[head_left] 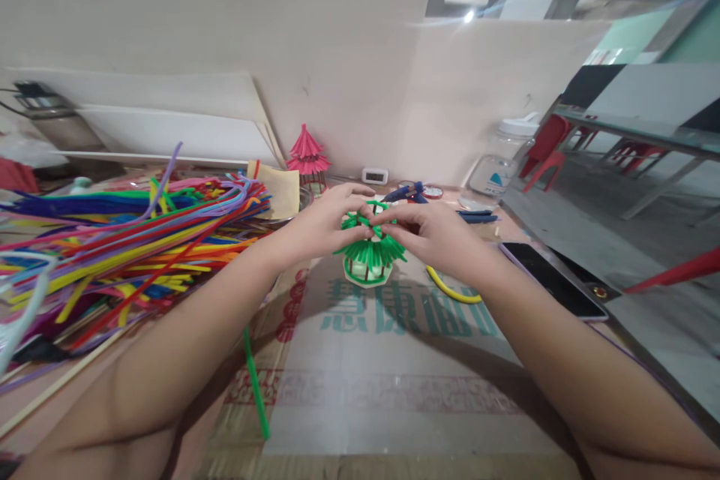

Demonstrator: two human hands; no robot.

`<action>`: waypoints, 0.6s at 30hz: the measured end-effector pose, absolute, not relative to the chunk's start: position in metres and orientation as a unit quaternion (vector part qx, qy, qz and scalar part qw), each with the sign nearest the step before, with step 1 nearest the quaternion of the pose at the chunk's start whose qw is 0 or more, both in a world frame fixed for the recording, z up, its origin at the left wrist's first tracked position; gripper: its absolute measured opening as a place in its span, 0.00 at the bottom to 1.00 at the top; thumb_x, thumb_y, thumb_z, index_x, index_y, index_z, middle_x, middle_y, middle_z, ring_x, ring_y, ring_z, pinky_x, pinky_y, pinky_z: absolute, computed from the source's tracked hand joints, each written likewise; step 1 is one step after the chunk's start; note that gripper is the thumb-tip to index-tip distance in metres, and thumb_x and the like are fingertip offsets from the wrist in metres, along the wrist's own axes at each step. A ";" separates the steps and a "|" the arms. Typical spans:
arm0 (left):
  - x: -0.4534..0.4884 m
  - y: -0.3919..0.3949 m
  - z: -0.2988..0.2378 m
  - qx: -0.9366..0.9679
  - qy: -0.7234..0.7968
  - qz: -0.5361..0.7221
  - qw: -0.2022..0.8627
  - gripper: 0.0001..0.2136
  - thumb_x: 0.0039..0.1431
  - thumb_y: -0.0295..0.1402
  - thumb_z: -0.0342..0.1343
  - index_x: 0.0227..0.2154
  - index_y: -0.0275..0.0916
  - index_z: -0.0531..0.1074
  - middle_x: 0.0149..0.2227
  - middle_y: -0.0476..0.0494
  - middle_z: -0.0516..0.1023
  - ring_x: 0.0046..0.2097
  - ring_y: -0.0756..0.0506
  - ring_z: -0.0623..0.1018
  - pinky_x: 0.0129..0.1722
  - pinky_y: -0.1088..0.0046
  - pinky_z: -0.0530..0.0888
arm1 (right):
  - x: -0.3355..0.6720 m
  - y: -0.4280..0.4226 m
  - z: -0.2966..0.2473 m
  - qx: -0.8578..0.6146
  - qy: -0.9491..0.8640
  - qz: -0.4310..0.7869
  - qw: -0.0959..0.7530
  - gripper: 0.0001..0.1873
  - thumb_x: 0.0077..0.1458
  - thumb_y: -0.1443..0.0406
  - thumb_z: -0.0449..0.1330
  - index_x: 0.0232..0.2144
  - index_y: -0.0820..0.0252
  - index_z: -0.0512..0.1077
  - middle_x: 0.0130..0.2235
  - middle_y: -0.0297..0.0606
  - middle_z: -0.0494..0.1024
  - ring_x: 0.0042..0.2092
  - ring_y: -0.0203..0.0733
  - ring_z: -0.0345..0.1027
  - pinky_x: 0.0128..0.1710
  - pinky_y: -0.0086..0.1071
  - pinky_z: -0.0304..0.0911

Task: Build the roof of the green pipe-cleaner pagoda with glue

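A small pavilion model (pixel 368 251) stands upright in front of me, with a green pipe-cleaner roof, brown posts and a pale octagonal base edged in green. From its left side my left hand (pixel 323 221) reaches over the roof, its thumb and fingers closed on the upper part. My right hand (pixel 433 229) comes in from the right, thumb and forefinger pinched on a green pipe-cleaner piece at the top. The fingertips partly cover that upper part. A loose green pipe cleaner (pixel 256 382) lies nearer to me, below my left forearm.
A large heap of coloured pipe cleaners (pixel 140 240) fills the left side. Behind the model are a pink pavilion (pixel 308 154), a small digital clock (pixel 375 176) and blue-handled pliers (pixel 406 192). To the right lie a yellow pipe cleaner (pixel 453 292), a phone (pixel 551 277) and a clear bottle (pixel 498 161).
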State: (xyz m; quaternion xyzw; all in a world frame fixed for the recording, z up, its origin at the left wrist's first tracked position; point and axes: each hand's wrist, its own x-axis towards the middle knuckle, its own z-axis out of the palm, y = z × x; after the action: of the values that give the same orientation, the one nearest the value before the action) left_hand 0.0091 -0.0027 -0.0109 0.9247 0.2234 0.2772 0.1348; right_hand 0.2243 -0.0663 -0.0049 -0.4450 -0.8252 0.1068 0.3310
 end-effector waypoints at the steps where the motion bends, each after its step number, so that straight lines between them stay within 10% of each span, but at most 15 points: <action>1: 0.009 -0.002 -0.011 0.925 0.224 0.276 0.136 0.10 0.62 0.34 0.60 0.46 0.43 0.77 0.58 0.37 0.71 0.61 0.36 0.70 0.61 0.52 0.67 | 0.224 -0.066 -0.005 -0.448 -0.822 0.107 0.334 0.13 0.61 0.68 0.58 0.43 0.56 0.82 0.29 0.33 0.81 0.27 0.34 0.66 0.31 0.29 0.56; 18: 0.009 -0.001 -0.013 0.928 0.226 0.265 0.131 0.07 0.63 0.33 0.59 0.43 0.43 0.77 0.58 0.39 0.72 0.61 0.38 0.70 0.61 0.53 0.67 | 0.224 -0.069 -0.008 -0.460 -0.831 0.070 0.305 0.15 0.61 0.67 0.57 0.47 0.53 0.80 0.33 0.34 0.83 0.29 0.36 0.69 0.32 0.30 0.56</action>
State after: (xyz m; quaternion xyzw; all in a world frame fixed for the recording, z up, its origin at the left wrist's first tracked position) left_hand 0.0095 -0.0014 -0.0127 0.9281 0.2257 0.2655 0.1312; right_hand 0.2239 -0.0688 -0.0079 -0.4597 -0.8312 0.0705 0.3047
